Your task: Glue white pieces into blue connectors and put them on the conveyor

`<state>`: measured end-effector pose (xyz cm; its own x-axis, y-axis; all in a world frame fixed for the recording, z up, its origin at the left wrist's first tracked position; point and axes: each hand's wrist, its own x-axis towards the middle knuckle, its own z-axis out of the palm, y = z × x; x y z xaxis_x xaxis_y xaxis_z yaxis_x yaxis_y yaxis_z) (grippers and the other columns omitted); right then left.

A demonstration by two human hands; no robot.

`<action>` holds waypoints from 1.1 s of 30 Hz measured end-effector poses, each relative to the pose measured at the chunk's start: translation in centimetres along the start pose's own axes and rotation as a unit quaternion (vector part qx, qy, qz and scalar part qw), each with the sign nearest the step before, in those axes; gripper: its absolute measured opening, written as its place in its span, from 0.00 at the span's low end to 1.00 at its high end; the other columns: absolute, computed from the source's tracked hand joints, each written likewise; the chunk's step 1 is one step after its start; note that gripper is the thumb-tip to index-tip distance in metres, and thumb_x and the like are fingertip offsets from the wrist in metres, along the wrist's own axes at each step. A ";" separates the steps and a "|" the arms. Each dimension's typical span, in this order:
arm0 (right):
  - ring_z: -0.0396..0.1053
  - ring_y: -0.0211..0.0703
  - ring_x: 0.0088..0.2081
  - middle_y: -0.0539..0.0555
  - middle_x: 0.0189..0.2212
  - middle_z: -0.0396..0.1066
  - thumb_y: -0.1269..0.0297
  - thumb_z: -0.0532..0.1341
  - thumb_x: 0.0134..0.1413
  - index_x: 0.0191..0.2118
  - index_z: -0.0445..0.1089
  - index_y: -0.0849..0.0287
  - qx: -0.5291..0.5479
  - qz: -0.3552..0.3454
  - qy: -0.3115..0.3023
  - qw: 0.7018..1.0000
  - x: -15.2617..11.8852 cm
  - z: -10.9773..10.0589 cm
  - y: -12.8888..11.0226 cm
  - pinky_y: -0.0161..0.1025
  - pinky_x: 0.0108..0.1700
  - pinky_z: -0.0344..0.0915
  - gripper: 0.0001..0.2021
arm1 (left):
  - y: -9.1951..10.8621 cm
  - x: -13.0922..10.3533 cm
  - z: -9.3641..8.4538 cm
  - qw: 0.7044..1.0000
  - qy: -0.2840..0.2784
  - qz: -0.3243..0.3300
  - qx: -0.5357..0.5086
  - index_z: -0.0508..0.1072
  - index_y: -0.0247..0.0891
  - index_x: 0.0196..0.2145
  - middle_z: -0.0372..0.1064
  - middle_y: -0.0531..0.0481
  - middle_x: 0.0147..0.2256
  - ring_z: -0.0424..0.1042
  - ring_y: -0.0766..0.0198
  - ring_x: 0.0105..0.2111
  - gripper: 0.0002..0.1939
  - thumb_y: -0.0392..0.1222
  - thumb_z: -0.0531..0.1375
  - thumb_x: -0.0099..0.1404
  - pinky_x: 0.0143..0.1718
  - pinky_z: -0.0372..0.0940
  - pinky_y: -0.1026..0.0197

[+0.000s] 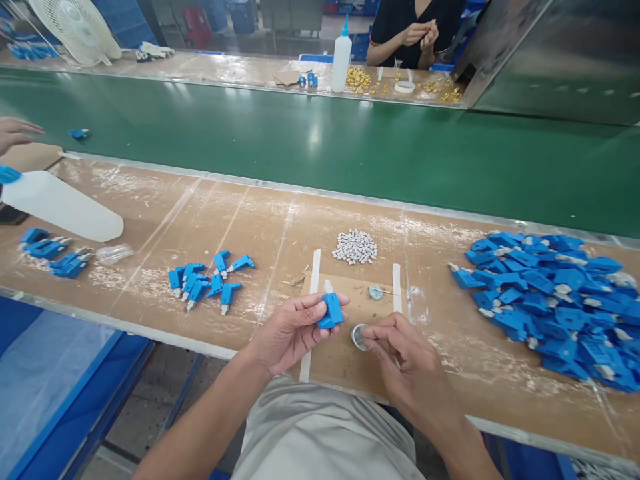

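My left hand [299, 327] is closed on a blue plastic part [331, 311] with a pale tip pointing up, pinched between thumb and fingers above the table. At the rim of a small round grey container [359, 337], my right hand [403, 350] has its fingertips pressed together; whatever lies between them is too small to make out. A heap of small grey-white pieces [355, 247] lies just beyond both hands. Nearer to them, a thin stick with a bluish lump [375, 292] rests on the cardboard sheet [345, 367], between two white tape strips.
A large pile of blue parts [555, 300] covers the right side. Smaller groups [210, 280] lie left, near a white bottle [65, 207]. A green conveyor belt [320, 140] runs behind the table. Across it, another person's hands [420, 35] work; a hand [15, 132] shows far left.
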<state>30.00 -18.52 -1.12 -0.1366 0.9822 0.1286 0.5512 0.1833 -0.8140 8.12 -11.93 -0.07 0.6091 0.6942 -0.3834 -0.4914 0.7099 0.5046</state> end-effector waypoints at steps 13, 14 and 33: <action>0.68 0.42 0.27 0.54 0.36 0.77 0.59 0.65 0.63 0.40 0.75 0.54 0.195 0.098 0.185 0.958 0.7 -3.4 -2.3 0.36 0.26 0.65 0.05 | -1.7 0.9 2.2 0.998 -0.005 -0.058 0.025 0.79 0.25 0.44 0.74 0.41 0.35 0.73 0.72 0.28 0.15 0.41 0.65 0.66 0.27 0.67 0.77; 0.69 0.43 0.28 0.54 0.35 0.78 0.60 0.66 0.63 0.39 0.76 0.54 0.181 0.089 0.202 0.958 0.8 -3.3 -2.8 0.37 0.27 0.66 0.05 | -1.8 1.0 2.3 0.998 -0.008 -0.061 0.027 0.79 0.25 0.44 0.74 0.41 0.35 0.73 0.72 0.28 0.15 0.42 0.65 0.66 0.26 0.67 0.77; 0.75 0.43 0.40 0.50 0.40 0.77 0.68 0.63 0.67 0.45 0.74 0.53 0.046 -0.017 0.194 0.980 1.4 -1.4 -3.3 0.39 0.43 0.69 0.05 | -2.0 1.0 2.5 0.997 -0.040 -0.062 0.036 0.79 0.27 0.39 0.72 0.45 0.31 0.71 0.75 0.24 0.11 0.41 0.63 0.68 0.25 0.64 0.77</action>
<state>29.14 -17.69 2.51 0.1791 0.9203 0.3477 0.4726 0.2295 -0.8509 11.23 -12.91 0.45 0.7108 0.5884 -0.3854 -0.3652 0.7770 0.5126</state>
